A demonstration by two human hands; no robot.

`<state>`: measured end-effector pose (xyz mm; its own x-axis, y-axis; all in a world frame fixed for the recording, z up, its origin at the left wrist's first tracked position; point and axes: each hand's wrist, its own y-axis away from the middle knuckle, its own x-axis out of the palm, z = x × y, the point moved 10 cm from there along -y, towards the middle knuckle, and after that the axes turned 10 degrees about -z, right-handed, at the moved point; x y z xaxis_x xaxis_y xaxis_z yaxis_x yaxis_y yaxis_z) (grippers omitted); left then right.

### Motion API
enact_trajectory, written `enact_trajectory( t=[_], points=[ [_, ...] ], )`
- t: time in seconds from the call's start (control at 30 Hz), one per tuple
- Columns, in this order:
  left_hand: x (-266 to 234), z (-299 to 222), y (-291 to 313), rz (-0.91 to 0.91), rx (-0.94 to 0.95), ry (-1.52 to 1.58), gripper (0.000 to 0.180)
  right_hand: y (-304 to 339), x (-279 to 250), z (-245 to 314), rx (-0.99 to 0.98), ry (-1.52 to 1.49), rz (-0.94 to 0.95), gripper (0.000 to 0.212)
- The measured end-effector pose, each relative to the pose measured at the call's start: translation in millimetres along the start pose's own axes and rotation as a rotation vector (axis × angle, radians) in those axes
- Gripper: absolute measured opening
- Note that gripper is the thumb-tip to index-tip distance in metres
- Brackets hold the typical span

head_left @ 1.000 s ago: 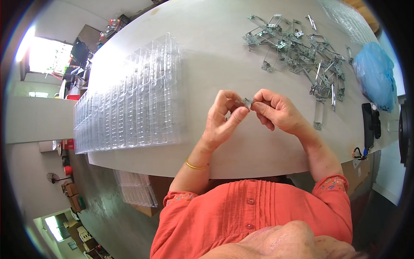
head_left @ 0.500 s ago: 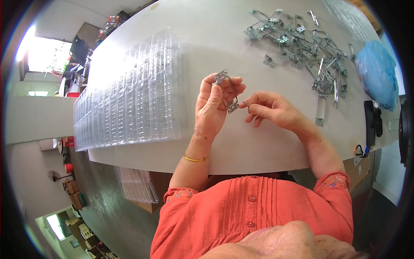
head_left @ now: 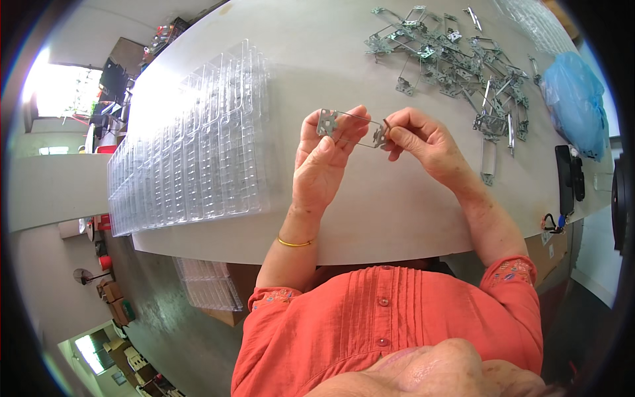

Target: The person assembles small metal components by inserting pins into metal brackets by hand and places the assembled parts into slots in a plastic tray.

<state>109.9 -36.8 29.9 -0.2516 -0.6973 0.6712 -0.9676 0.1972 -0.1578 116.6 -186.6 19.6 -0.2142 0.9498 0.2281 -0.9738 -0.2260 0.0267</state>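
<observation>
A metal bracket [head_left: 327, 122], made of two small punched plates joined by thin rods, lies across the fingers of my left hand [head_left: 317, 165]. That hand is closed on it, with the thumb against its left plate. My right hand [head_left: 423, 142] is pinched at the bracket's right plate [head_left: 379, 136]. Between its thumb and forefinger shows a small thin dark piece [head_left: 387, 124], partly covered by the fingertips. The bracket is held level above the pale table [head_left: 317, 231].
A stack of clear plastic trays [head_left: 192, 145] stands left of my hands. At the far right lies a tangled pile of similar metal brackets [head_left: 456, 69], beside a blue plastic bag [head_left: 575, 99]. A black object [head_left: 564, 175] rests near the table's right edge.
The bracket has turned from steeply slanted to nearly level. My right hand has moved up and now meets the bracket's right plate, where it was slightly apart before.
</observation>
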Motion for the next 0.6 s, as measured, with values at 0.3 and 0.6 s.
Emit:
enact_trajectory(
  t=[0.3, 0.6],
  points=[
    [-18, 18, 0, -0.147, -0.167, -0.123, 0.043, 13, 7, 54, -0.618, 0.580, 0.058, 0.005],
    [-26, 19, 5, -0.267, -0.231, -0.174, 0.024, 8, -12, 55, -0.619, 0.527, -0.164, 0.006]
  ],
)
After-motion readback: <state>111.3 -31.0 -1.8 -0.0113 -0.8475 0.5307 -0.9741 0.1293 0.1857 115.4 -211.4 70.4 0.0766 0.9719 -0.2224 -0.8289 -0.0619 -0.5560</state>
